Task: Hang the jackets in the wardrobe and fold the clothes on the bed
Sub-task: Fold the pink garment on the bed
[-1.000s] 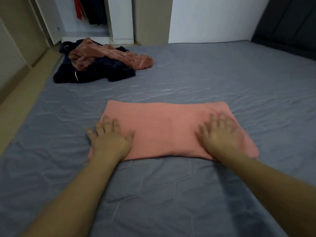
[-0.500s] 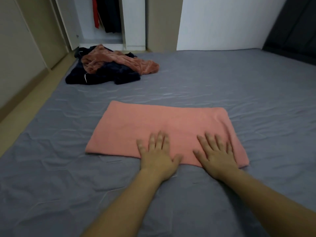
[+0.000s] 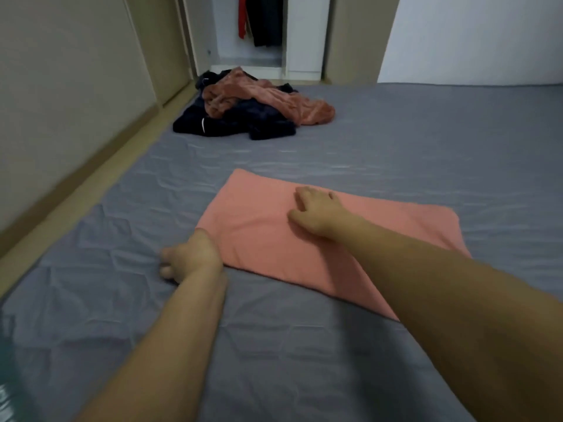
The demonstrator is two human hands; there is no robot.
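The pink folded cloth lies flat on the grey bed, a little toward the near side of the mattress, and it is the landmark for all the rest. It is a long rectangle, and in this view its long side runs slantwise, from the upper left down to the lower right.

The right hand rests on top of the cloth, near its middle, palm down. Its fingers are spread out and only lightly bent; they press on the fabric and do not grasp it. The right forearm crosses over the near right part of the cloth.

The left hand is at the near left corner of the cloth, touching its edge. Its fingers are curled downward toward the sheet (the picture is blurred here), so I cannot tell if they pinch the corner or hold nothing.

Beyond the cloth, well apart from it and toward the far left corner of the bed, there is a heap of unfolded clothes: a dark navy garment underneath and a brownish-pink garment lying over it.

Further behind this heap the wardrobe stands open, with a red piece and dark pieces hanging inside.
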